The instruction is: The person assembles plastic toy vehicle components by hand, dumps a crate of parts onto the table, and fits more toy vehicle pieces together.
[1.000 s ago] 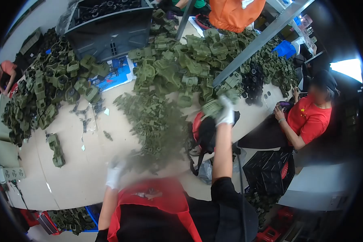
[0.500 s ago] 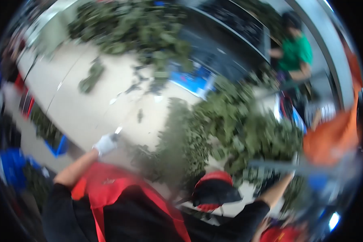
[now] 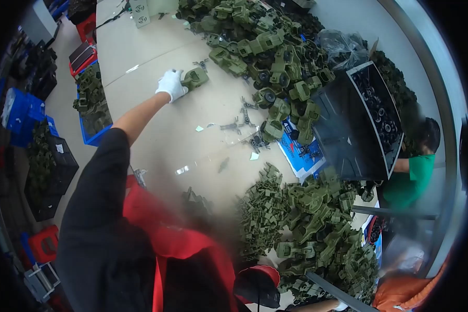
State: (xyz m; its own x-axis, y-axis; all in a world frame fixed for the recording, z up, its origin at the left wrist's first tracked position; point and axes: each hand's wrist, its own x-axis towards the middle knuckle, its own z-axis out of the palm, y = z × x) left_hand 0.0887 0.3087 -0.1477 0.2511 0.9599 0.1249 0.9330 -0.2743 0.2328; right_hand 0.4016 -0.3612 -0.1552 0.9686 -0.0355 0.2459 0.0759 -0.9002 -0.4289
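My left hand (image 3: 171, 86), in a white glove, is stretched far over the table. Its thumb and fingers close about the near end of a green plastic toy jeep body (image 3: 195, 78), which rests on the tabletop. Small dark green parts (image 3: 200, 64) lie just beyond that body. My right hand (image 3: 341, 306), also white-gloved, shows only in part at the bottom edge, beside a heap of green toy vehicle parts (image 3: 322, 223); its fingers are hidden.
A large pile of jeep bodies (image 3: 281, 62) covers the far table. A black crate of small wheels (image 3: 379, 109) stands at the right, near a person in green (image 3: 418, 174). A metal bar (image 3: 338, 291) crosses the lower right. A blue bin (image 3: 96, 132) stands left.
My view has turned, so the table appears rotated. My left hand has reached forward across the table to the single jeep body. My right hand now sits at the bottom edge.
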